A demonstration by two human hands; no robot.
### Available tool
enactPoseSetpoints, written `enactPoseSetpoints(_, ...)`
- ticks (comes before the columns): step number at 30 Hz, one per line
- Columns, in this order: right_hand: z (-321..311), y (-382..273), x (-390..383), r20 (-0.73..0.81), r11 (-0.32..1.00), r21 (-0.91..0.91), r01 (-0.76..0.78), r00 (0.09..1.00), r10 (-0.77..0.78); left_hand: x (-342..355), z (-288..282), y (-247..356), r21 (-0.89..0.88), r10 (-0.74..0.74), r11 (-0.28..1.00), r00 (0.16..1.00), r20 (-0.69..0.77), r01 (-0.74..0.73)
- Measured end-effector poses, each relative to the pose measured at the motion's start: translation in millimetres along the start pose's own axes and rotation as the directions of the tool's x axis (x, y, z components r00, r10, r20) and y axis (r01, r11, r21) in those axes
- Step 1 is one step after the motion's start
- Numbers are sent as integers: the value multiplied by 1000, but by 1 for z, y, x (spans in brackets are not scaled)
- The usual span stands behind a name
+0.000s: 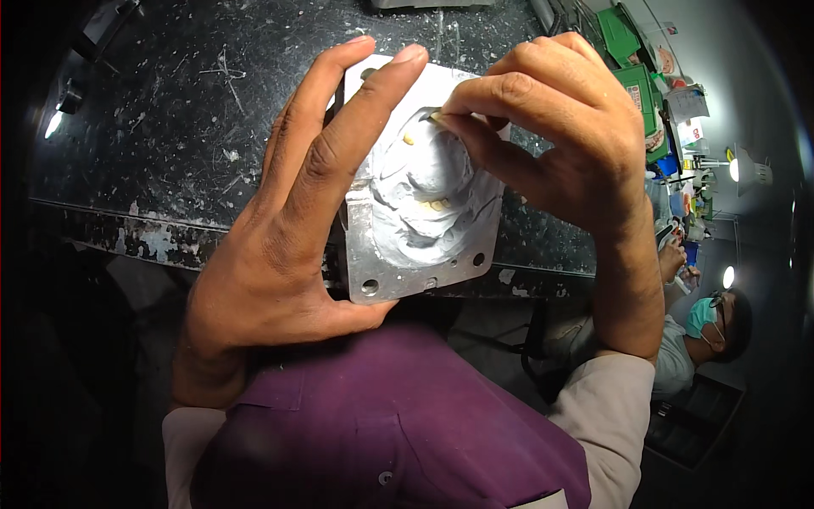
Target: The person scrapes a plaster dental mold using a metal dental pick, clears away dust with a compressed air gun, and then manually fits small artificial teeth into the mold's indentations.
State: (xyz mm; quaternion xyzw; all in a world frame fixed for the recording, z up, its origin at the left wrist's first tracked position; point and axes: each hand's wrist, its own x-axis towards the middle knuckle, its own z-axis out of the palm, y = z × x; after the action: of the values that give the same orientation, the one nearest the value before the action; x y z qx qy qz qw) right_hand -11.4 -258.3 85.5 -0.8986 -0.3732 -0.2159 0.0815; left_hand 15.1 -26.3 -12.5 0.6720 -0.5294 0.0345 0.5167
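Note:
My left hand (284, 229) is closed round the left side of a square metal plate (407, 276) with holes at its corners, thumb at the near edge. The plate frames a whitish moulded cast (428, 170) with small yellowish tooth-like pieces (437, 205) set in it. My right hand (568, 127) bends over the upper right of the cast, thumb and index fingertips pinched at the rim of the hollow. What lies between those fingertips is too small to make out.
A dark, scuffed workbench (178, 110) runs behind, with a grey object at the far edge. At the right are green bins (632, 102), cluttered supplies and lamps (744, 170). A co-worker (704, 348) in a mask works there, hands raised.

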Motion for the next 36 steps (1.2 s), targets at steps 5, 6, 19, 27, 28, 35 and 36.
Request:
enactPoseSetpoints(5, -8, 1, 4, 95, 997, 46, -57, 994, 52, -1, -1, -2, -5, 41, 999, 999, 16, -41)
enactPoseSetpoints(6, -9, 2, 3, 119, 993, 73, -89, 990, 80, -1, 0, -3, -6, 42, 999, 999, 15, -42)
enactPoseSetpoints(19, -11, 13, -5, 154, 946, 263, -189, 976, 152, -3, 6, -4, -23, 64, 998, 997, -32, -65)
enactPoseSetpoints(27, 4, 31, -3, -180, 944, 286, 167, 977, -118, 1, 6, 2, -49, 52, 997, 999, -6, -53)
enactPoseSetpoints(28, 4, 29, -4, -180, 943, 289, 168, 976, -119, 1, 6, 2, -66, 54, 996, 998, -17, -55)
enactPoseSetpoints(35, -9, 13, -14, 123, 964, 135, -228, 969, 212, 11, 5, -7, -100, 133, 986, 991, 12, -131)
enactPoseSetpoints(36, -9, 14, -16, 129, 968, 100, -229, 968, 216, 11, 5, -10, -102, 133, 986, 991, 16, -130)
